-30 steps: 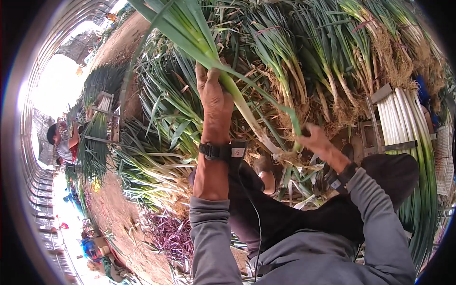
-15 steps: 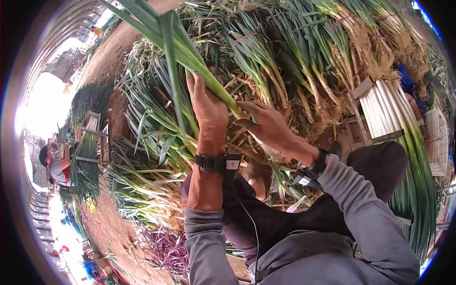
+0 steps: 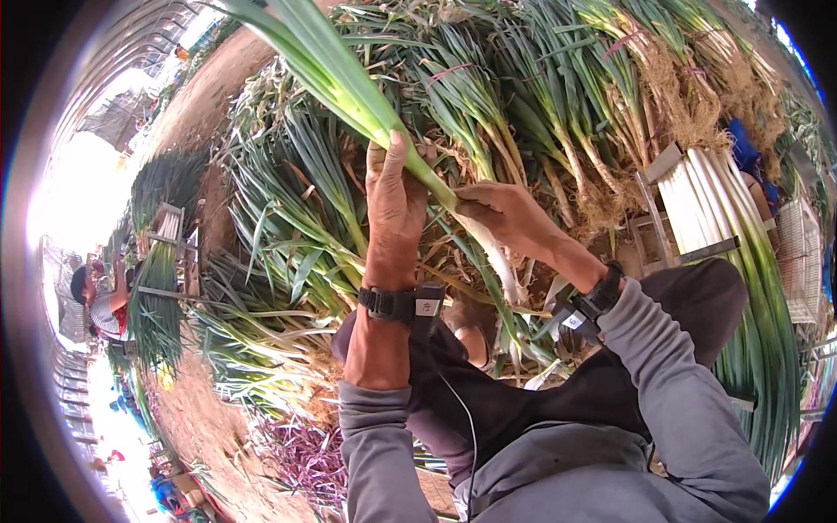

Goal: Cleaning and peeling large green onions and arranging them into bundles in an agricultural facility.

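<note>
My left hand (image 3: 397,200) is wrapped round the stalk of a large green onion (image 3: 357,100), with its thumb lying along the stem. The green leaves fan out past that hand toward the upper left. Just below it, the fingers of my right hand (image 3: 514,218) pinch the stalk where green turns pale. The white lower end (image 3: 490,248) slants down beneath the right hand, over the litter of peeled leaves. A green strip of leaf hangs close to this white end; I cannot tell whether it is still attached.
Heaped green onions (image 3: 301,174) lie to the left and ahead, with tied, rooty bundles (image 3: 602,166) at the far right. Cleaned white-stemmed onions (image 3: 697,205) rest in a metal rack (image 3: 663,227) beside my right knee. Purple peelings (image 3: 305,458) lie lower left. A person (image 3: 109,301) sits far left.
The long leaf that drooped beside my left wrist no longer hangs there. Both hands have shifted slightly right with the onion, and my right fingers have closed on the stalk.
</note>
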A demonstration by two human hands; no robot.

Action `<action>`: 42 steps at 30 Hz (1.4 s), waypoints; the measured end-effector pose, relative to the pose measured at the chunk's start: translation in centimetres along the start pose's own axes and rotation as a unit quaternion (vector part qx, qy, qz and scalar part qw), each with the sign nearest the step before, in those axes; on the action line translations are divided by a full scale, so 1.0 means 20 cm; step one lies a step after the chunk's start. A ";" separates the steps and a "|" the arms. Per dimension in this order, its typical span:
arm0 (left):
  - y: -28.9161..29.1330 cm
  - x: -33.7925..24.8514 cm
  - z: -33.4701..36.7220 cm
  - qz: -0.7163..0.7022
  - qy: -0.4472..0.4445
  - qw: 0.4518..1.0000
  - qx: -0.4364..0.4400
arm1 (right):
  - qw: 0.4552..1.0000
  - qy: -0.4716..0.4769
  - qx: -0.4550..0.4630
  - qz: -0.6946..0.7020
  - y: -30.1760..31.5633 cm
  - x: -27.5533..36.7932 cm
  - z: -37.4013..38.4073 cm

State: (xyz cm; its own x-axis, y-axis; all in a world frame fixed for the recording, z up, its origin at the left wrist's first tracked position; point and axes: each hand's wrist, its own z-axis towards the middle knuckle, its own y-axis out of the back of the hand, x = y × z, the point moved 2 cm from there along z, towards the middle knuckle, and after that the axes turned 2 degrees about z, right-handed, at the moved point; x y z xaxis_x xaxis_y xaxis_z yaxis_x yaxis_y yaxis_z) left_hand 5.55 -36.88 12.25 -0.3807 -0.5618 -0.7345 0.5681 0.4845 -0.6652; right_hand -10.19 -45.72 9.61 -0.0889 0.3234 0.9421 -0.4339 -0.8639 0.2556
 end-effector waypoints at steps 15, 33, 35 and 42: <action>-0.16 -0.05 -0.07 -0.058 0.041 0.991 0.114 | 0.993 -0.093 0.001 0.069 0.18 -0.01 -0.02; -0.12 -0.16 -0.04 -0.033 -0.032 0.999 0.020 | 0.982 0.159 -0.058 -0.089 0.00 0.00 -0.01; -0.10 -0.16 -0.04 -0.044 -0.040 0.998 0.024 | 0.983 0.161 -0.072 -0.054 -0.03 0.04 -0.05; 0.06 -0.20 0.04 0.090 -0.094 0.991 -0.020 | 0.999 -0.001 -0.041 0.009 0.05 0.10 -0.13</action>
State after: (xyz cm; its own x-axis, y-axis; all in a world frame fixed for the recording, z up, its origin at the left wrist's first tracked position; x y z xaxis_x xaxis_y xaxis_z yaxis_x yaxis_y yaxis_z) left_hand 8.38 -34.61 14.48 -0.1313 -0.5769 -0.8062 0.5838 0.6123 -0.5332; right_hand -13.08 -44.92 11.16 -0.0950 0.3080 0.9466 -0.5049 -0.8345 0.2208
